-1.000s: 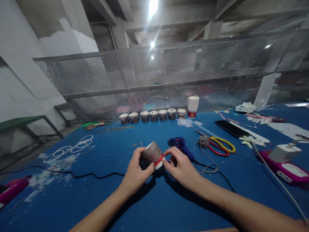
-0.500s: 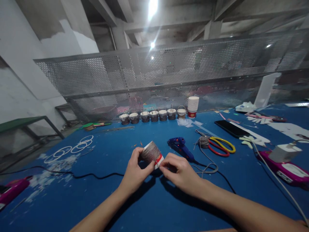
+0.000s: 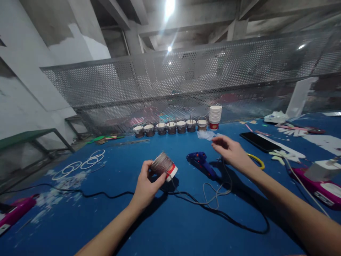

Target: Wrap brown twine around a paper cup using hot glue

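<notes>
My left hand (image 3: 147,185) grips a paper cup (image 3: 163,166) tilted on its side. Grey cord is wound round most of the cup, leaving a red and white band bare at its right end. From the cup a loose grey cord (image 3: 194,202) runs across the blue table to the right. My right hand (image 3: 230,151) is raised away from the cup, its fingers apart with nothing visible between them, above the place of the cord ball, which it hides. Between my hands lies a blue glue gun (image 3: 201,164).
Several wrapped cups (image 3: 171,128) stand in a row at the back beside stacked paper cups (image 3: 215,117). White rings (image 3: 92,161) lie left. A black phone (image 3: 259,142), a yellow ring (image 3: 260,161) and a magenta power strip (image 3: 317,186) are right.
My right hand has left the cup and moved up and to the right, past the glue gun. The cup is tilted further in my left hand, and the loose cord now trails from it.
</notes>
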`<state>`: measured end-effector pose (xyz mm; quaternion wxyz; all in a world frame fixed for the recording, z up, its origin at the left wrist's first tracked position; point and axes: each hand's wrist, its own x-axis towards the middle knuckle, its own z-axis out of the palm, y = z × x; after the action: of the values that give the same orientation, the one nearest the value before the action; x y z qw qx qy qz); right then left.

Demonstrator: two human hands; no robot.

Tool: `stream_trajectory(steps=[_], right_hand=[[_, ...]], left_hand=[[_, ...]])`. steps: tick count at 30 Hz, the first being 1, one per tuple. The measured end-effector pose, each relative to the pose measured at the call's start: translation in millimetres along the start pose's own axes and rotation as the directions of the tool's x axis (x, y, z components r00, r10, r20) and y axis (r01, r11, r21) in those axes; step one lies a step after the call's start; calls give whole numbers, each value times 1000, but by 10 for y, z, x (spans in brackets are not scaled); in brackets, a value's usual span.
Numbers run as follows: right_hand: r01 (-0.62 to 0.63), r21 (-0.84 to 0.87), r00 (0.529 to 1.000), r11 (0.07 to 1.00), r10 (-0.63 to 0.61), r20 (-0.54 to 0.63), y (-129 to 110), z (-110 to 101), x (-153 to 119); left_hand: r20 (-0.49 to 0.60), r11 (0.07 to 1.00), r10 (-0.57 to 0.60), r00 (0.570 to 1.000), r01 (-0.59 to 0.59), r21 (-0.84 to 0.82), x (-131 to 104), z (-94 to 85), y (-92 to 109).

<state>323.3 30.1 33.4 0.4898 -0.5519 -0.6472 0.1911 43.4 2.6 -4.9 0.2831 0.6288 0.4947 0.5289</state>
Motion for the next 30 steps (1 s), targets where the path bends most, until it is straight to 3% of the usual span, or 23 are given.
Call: stream_trajectory(steps=[3,5,9,12,15,20,30], right_hand=[[-140,-102,927,985,166,336,191,152,30],[-109,-147,895,983,161,416,265,290,-12],[-63,-184,920,981,129,370,327,495,-94],[-55,-92,945,994,81,316,306,528,-163],[-61,69,959,996,40,281,189,496,-292],[-14,226,935,974,-67,348,-84,448,-562],[158,91,904,983,-181,387,-146,502,-687]], left_hand=[[-2,999,-7,1000,7,33,25,4,-36],[8,998,-3,1000,3,58,35,17,-58],[28,996,6,1000,-8,84,34,40,-87],[35,995,-4,999,1,98,28,43,-88],[20,992,-18,1000,15,122,27,40,-76],[4,991,-18,1000,18,134,30,37,-74],[-2,986,49,999,-48,163,14,43,-136]])
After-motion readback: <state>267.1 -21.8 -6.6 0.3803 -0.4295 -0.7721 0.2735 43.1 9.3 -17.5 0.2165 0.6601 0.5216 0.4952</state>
